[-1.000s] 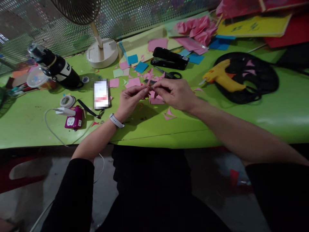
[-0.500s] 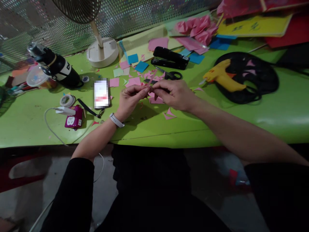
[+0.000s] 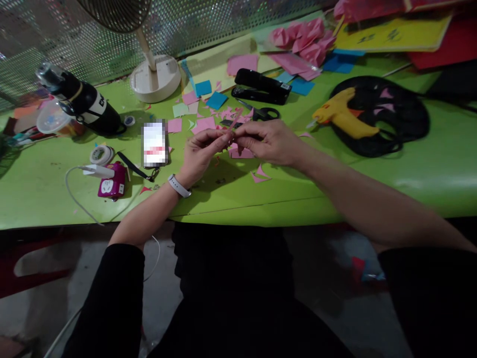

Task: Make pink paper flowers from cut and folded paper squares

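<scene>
Over the green table, my left hand (image 3: 204, 151) pinches a narrow pink paper strip (image 3: 234, 120) that sticks up from between the fingertips. My right hand (image 3: 270, 141) meets it there, thumb and forefinger pressed together at the strip's lower end. Fingers hide most of what lies between the two hands. Behind them are small pink paper scraps (image 3: 244, 115) and black-handled scissors (image 3: 265, 114). A pink paper piece (image 3: 242, 151) shows just below the fingers, and curved pink offcuts (image 3: 261, 173) lie nearer the front edge.
A black stapler (image 3: 261, 86) stands behind the scissors. To the right, a yellow glue gun (image 3: 341, 114) rests on a black bag-like item (image 3: 413, 122). Leftward are a phone (image 3: 154, 143), tape roll (image 3: 101, 155), purple plug adapter (image 3: 112, 183), black bottle (image 3: 87, 104) and fan (image 3: 155, 79).
Both hands keep their pinch and have barely shifted, with small finger movement at the strip. The whole view has moved slightly.
</scene>
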A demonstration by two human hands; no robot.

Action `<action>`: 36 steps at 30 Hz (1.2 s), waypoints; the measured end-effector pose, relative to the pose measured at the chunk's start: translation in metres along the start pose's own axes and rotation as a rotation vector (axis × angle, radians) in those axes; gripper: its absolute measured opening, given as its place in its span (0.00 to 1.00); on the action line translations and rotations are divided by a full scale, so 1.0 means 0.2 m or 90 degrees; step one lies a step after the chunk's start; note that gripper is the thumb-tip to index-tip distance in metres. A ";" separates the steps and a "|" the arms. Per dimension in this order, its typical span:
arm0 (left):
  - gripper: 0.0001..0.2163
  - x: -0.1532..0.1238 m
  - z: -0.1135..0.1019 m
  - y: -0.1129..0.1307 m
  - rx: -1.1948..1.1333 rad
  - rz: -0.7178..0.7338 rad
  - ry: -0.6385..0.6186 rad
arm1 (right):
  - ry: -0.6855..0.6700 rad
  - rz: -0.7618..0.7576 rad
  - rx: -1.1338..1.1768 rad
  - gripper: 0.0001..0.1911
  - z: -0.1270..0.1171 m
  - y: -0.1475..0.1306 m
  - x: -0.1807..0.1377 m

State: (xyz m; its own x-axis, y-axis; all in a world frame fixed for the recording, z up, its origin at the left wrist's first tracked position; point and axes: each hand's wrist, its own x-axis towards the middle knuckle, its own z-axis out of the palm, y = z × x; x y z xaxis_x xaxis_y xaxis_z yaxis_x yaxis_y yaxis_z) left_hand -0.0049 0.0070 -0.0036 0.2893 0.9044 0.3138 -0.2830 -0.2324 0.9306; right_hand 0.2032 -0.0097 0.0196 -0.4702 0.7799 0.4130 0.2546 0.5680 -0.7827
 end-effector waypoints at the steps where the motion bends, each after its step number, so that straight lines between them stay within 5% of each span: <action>1: 0.13 0.00 0.00 0.00 -0.001 -0.003 0.004 | -0.007 0.010 0.015 0.10 0.00 0.00 0.00; 7: 0.14 0.01 0.01 -0.01 -0.011 -0.030 0.011 | -0.021 0.052 0.091 0.12 0.01 0.00 0.00; 12: 0.12 0.01 0.01 0.00 -0.008 -0.020 0.026 | 0.047 0.089 0.094 0.12 0.06 0.02 -0.03; 36: 0.08 0.02 0.00 0.00 -0.006 -0.051 0.045 | 0.056 0.105 0.099 0.17 0.07 0.03 -0.01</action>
State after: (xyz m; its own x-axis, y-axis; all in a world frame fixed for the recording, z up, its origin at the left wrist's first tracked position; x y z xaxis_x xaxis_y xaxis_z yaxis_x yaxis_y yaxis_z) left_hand -0.0032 0.0096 -0.0033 0.2455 0.9432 0.2240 -0.2696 -0.1556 0.9503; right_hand 0.1949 -0.0119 0.0074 -0.3567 0.8821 0.3076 0.1848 0.3894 -0.9024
